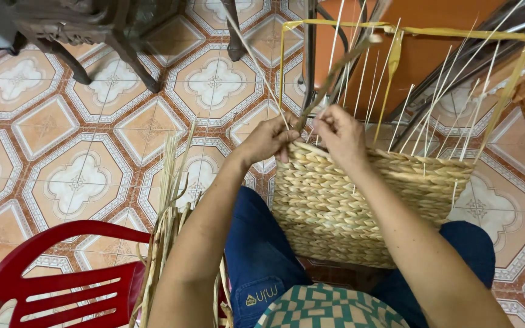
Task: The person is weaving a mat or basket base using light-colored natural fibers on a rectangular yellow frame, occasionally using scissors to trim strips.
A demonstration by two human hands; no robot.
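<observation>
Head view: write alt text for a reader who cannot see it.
Both hands, left hand and right hand, pinch a flat straw strand at the rim of a half-woven basket resting on the person's lap. A straw bundle leans on a red plastic chair, above patterned floor tiles.

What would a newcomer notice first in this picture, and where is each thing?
In the centre, a half-woven straw basket rests on the person's lap, with thin upright stakes rising from its rim inside a yellow frame. The left hand and right hand meet at its top edge, gripping a straw strand. A red plastic chair stands at lower left on the patterned tile floor.
</observation>
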